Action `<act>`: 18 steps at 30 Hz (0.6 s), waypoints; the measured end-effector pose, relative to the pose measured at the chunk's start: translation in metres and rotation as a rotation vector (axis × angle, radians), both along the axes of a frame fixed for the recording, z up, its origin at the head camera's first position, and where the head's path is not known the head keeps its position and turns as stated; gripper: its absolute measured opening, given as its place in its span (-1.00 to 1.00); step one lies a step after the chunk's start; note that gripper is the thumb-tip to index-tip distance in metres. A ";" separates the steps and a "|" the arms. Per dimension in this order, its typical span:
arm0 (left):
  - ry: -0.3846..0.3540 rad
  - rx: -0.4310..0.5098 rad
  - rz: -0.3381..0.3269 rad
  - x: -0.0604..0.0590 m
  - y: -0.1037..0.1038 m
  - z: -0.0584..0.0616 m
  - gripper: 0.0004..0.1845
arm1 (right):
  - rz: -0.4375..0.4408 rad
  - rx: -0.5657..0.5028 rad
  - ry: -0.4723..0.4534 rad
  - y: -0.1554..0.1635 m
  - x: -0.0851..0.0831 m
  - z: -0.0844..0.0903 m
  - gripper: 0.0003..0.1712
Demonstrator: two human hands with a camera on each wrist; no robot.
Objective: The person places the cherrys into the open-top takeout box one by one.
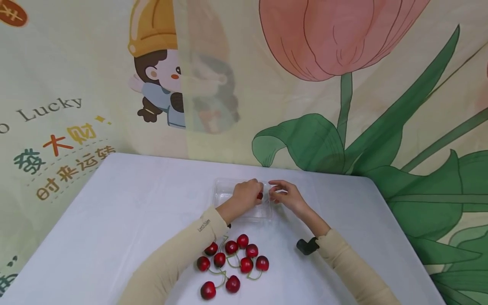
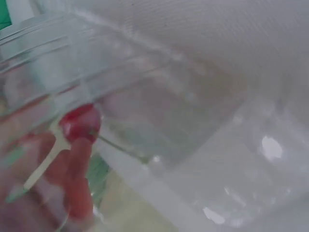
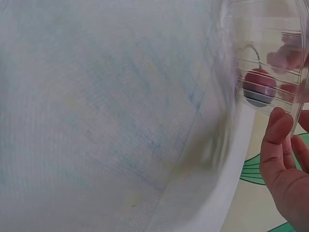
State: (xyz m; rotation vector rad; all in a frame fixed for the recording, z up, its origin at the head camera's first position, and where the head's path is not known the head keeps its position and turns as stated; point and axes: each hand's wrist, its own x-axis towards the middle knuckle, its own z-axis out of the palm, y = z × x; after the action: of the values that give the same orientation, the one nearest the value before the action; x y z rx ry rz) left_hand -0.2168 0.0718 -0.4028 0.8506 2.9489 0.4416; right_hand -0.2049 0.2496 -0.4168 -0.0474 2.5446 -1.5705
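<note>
A clear plastic box (image 1: 225, 186) stands toward the back of the white table. Inside it, my left hand (image 1: 248, 192) pinches a dark red cherry (image 2: 81, 123) between its fingertips, and the green stem sticks out free. Through the ribbed wall in the right wrist view, the same cherry (image 3: 259, 88) hangs beside the left fingers. My right hand (image 1: 289, 197) is at the box's right side, thumb and fingers bent about the rim; the right wrist view shows the thumb (image 3: 279, 125) at the edge. The left wrist view is blurred.
Several cherries (image 1: 246, 265) with green stems lie on the table (image 1: 114, 237) in front of the box, some near the left sleeve (image 1: 171, 258). A black wrist device (image 1: 307, 246) is at the right cuff. Behind the table hangs a printed cloth (image 1: 221, 144).
</note>
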 end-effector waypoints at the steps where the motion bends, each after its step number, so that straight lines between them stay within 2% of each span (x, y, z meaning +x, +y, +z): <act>1: 0.000 0.016 -0.003 0.002 -0.003 0.002 -0.76 | 0.002 0.003 -0.001 0.000 0.000 -0.001 -0.53; 6: 0.032 0.072 -0.014 0.017 -0.025 0.018 -0.72 | 0.007 0.015 -0.023 -0.002 0.000 -0.001 -0.53; 11: 0.046 0.098 -0.038 0.039 -0.046 0.033 -0.71 | -0.003 0.026 -0.033 -0.003 0.001 0.001 -0.52; 15: 0.030 0.114 -0.071 0.057 -0.060 0.040 -0.73 | -0.009 0.039 -0.037 -0.002 0.001 0.002 -0.51; 18: 0.021 0.136 -0.076 0.071 -0.074 0.041 -0.74 | 0.000 0.035 -0.029 -0.003 0.002 0.002 -0.49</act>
State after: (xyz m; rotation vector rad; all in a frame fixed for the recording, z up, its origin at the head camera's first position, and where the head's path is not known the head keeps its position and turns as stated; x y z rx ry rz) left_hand -0.1454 -0.0023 -0.3618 0.9827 2.9211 0.6386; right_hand -0.2034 0.2465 -0.4146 -0.0203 2.5491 -1.5144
